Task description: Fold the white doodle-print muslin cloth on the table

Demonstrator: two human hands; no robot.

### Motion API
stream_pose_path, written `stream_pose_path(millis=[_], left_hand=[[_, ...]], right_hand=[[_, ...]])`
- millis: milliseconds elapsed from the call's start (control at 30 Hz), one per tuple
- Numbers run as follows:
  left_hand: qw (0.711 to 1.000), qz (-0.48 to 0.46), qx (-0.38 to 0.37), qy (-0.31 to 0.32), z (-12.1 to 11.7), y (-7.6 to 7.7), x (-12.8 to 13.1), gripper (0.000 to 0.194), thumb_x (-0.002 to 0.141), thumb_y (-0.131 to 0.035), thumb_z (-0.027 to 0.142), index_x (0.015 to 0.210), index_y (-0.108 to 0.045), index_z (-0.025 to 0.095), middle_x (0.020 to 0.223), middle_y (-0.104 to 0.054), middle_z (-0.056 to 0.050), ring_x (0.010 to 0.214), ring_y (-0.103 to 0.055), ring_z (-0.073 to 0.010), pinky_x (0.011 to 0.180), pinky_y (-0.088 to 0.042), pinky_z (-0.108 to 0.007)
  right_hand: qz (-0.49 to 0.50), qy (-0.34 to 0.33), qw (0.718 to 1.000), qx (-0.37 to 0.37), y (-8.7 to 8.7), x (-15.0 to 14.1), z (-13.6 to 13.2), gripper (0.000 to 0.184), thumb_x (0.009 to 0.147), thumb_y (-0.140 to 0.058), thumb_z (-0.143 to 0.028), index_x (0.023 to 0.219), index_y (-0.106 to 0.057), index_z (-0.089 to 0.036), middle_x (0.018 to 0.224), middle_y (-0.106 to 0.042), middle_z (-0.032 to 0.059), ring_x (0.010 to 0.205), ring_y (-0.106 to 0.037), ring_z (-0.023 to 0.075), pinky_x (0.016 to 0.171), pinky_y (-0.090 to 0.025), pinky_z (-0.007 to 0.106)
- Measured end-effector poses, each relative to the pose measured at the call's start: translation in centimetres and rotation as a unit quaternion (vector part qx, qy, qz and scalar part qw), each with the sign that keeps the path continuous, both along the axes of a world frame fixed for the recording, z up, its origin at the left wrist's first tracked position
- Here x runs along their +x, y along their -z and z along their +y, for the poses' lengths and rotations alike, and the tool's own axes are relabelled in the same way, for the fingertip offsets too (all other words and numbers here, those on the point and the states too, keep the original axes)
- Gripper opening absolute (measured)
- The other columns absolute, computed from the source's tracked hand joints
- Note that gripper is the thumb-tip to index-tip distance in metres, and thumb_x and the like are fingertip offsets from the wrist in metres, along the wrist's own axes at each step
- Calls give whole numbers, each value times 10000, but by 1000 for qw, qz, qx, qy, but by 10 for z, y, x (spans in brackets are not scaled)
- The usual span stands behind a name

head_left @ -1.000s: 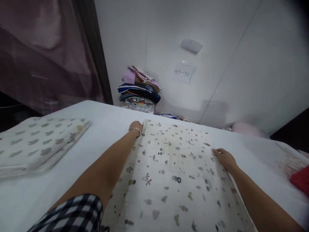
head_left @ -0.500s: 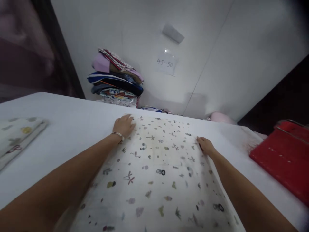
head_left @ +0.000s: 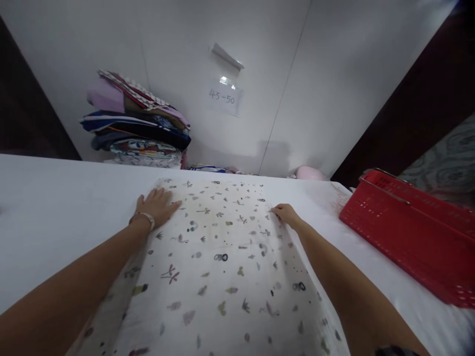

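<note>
A white cloth (head_left: 222, 267) printed with small grey and green shapes lies spread flat on the white table (head_left: 55, 212) in front of me. My left hand (head_left: 158, 205) rests palm down on the cloth's far left corner, fingers spread, a bracelet on the wrist. My right hand (head_left: 285, 213) lies on the cloth's far right edge with its fingers curled at the hem; whether it pinches the fabric I cannot make out.
A red plastic basket (head_left: 411, 235) sits on the table at the right. A stack of folded colourful fabrics (head_left: 135, 126) stands against the white wall behind the table, near a paper label reading 45-50 (head_left: 222, 97). A pink object (head_left: 309, 173) lies beyond the far edge.
My view has swung to the right: the folded patterned cloth at the left has left the picture and the red basket has come in. My left hand has opened flat on the cloth's corner.
</note>
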State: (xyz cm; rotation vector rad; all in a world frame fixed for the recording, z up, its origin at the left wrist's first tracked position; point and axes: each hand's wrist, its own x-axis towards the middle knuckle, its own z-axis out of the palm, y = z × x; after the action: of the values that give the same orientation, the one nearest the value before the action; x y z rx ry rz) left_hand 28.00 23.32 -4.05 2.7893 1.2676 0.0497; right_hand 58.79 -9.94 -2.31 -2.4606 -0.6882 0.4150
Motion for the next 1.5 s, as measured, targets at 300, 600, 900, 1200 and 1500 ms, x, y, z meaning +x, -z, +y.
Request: stream_pose_path(millis=[300,600,900,1200,1500], left_hand=[[1000,-9,-8,8,0,-1,-1,686,865,-271,575,1390,-390,150,1530,-266,-116,1392,-197,-313,1097,-193,-555],[1000,-4,-22,2,1,-1,0,698,871,-272,581,1411,-356,146,1544,-229,-109,1398,-179,-299,1103,-185,-538],[998,-18,-35,-56,-3,-6,-2,825,820,-234,695,1428,-328,145,1560,-170,-126,1413,-130,-330,1091,-155,-599],[996,-30,-46,-64,7,1,-1,863,794,-287,731,1437,-329,157,1555,-190,-121,1387,-179,-391,1070,-177,-614],[996,-24,-36,-75,3,1,0,885,769,-221,744,1452,-323,192,1560,-183,-87,1408,-143,-375,1091,-174,-596]], right_hand=[[-85,-2,992,-97,-14,-18,16,80,686,-650,-207,760,-638,-177,782,-659,42,729,-590,159,583,-368,222],[-20,27,999,-5,-14,-17,15,120,685,-647,-208,788,-595,-174,705,-595,8,577,-520,106,494,-362,199],[19,32,999,12,-1,-1,13,177,702,-647,-249,845,-639,-146,704,-630,14,599,-540,102,534,-383,198],[58,45,997,21,-6,3,12,106,752,-611,-236,808,-639,-151,635,-618,2,559,-545,99,518,-412,189],[145,52,987,44,-14,4,15,168,683,-653,-114,848,-644,-146,578,-593,-20,511,-530,85,531,-461,197]])
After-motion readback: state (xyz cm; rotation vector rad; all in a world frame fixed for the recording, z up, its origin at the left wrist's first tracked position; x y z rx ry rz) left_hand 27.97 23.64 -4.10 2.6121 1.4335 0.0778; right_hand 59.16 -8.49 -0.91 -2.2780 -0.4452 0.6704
